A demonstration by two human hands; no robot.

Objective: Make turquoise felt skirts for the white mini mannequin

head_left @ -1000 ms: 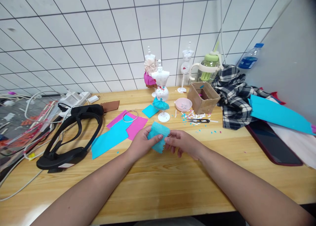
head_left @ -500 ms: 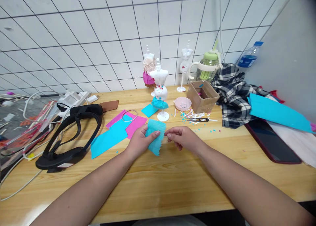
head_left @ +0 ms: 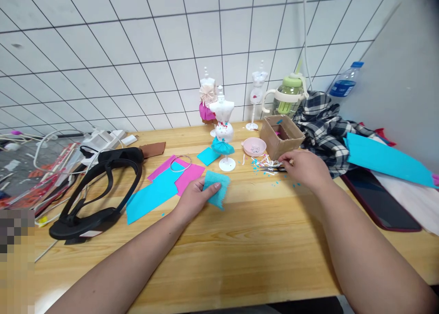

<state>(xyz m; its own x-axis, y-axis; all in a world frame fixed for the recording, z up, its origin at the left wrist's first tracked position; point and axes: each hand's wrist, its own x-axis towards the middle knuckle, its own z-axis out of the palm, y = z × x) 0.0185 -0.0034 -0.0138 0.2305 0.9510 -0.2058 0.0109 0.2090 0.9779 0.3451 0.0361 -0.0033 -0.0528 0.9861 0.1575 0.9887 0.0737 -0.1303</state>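
Note:
My left hand [head_left: 196, 196] pinches a teal piece of crepe paper [head_left: 216, 188] with a ragged edge, thumb on top, just above the table. To the right, my right hand [head_left: 305, 167] has its fingers closed at the handle end of small dark scissors [head_left: 273, 169], which lie among white and blue paper scraps [head_left: 262, 162]. Behind the crepe paper stands a small white mannequin [head_left: 224, 115] wearing a blue ruffle [head_left: 222, 146] low on its body.
Blue sheets [head_left: 154, 190], pink paper [head_left: 192, 174] and a ring [head_left: 180, 163] lie left of centre. A black headset strap [head_left: 103, 199] is farther left. A pink dish [head_left: 254, 146], cardboard box [head_left: 283, 142], jug [head_left: 290, 97], plaid cloth [head_left: 318, 117] and phone [head_left: 380, 202] are rightward.
My right hand has left the crepe paper's edge, moved right and closed at the scissors' handles. My left hand still holds the paper in about the same place.

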